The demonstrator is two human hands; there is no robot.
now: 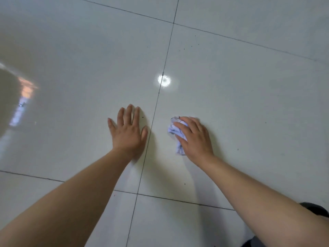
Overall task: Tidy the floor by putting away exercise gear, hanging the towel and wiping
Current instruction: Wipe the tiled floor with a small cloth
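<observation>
Open floor (240,86) spreads around left hand (128,132) and right hand (194,138), which holds a crumpled cloth (173,130).

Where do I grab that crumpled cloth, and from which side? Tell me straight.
Take the cloth by its bunched middle from straight above, fingers curled over the hump, much as the right hand lies on it. It sits as a low wad on the floor, so no loose edge stands up to pinch.
</observation>
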